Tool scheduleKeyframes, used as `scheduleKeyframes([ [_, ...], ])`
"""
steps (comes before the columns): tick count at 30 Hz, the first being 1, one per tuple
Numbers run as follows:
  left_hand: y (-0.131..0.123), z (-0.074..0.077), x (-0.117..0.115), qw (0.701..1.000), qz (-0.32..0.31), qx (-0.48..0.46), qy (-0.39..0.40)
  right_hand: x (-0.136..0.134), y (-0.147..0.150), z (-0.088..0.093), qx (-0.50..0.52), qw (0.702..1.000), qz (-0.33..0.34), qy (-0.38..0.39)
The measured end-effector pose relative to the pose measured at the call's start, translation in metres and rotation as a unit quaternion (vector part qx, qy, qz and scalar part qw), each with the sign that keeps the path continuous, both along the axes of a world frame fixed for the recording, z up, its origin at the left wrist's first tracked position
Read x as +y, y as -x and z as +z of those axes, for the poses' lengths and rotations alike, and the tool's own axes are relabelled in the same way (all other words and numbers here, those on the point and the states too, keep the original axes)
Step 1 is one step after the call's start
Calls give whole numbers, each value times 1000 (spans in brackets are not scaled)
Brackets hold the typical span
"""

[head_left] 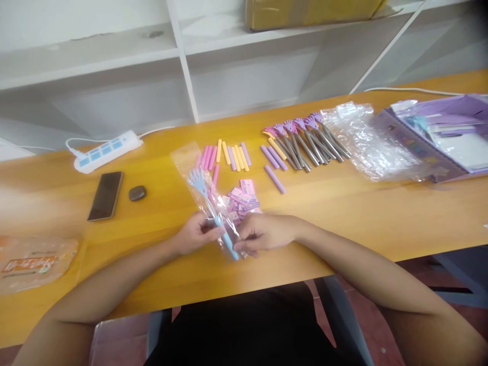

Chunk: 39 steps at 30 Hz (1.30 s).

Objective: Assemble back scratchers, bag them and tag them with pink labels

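Blue plastic at head and grip, with a thin shaft between: a small scratcher (209, 203), sheathed in a clear bag (185, 155) and lying slantwise just left of the pile of pink cards (244, 198), claw end away from the body, grip end nearest it. Left hand (196, 234) closed on the grip through the film, thumb on top. Right hand (263, 234) just in front of the cards, fingertips pinched together on the bag's near end beside the grip tip. Neither hand spread; finer finger positions lost to blur.

Probably very light, stiff along the shaft yet thin enough to flex, with the claw's tines likely the weak part. Film soft, crinkly and slippery, apt to slide over the plastic inside. Safest taken at the grip, squeezed through the bag, not by the loose film or the claw.

Behind the cards, loose pink, yellow and purple tubes (229, 155). Farther right of the cards, a row of purple-headed scratchers (305, 142) with steel shafts, then a heap of clear bags (362, 137) and a purple box (438, 147). Well left of the cards, a phone (105, 195), a small dark case (137, 193) and a power strip (107, 150); far left and nearer the body, an orange packet (34, 262). All on the yellow surface (343, 218).
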<state>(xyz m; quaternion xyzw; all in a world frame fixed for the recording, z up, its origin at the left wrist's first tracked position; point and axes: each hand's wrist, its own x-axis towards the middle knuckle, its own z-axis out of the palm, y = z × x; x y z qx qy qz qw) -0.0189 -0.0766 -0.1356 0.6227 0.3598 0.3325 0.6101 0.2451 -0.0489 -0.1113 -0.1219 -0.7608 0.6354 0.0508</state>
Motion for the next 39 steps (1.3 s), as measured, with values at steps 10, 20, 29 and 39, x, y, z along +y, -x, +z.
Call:
scheduleKeyframes([
  [10, -8, -11, 22, 946, 298, -116, 56, -22, 13, 3, -150, 977, 143, 44],
  [20, -10, -4, 10, 991, 130, 32, -8, 40, -31, -2, -116, 836, -347, -408],
  [29, -9, -6, 8, 994, 44, 78, -55, 55, -45, -17, -212, 838, -326, -384],
  [39, -7, -14, 9, 993, -10, 85, -81, 58, -42, -15, -174, 862, -376, -291],
])
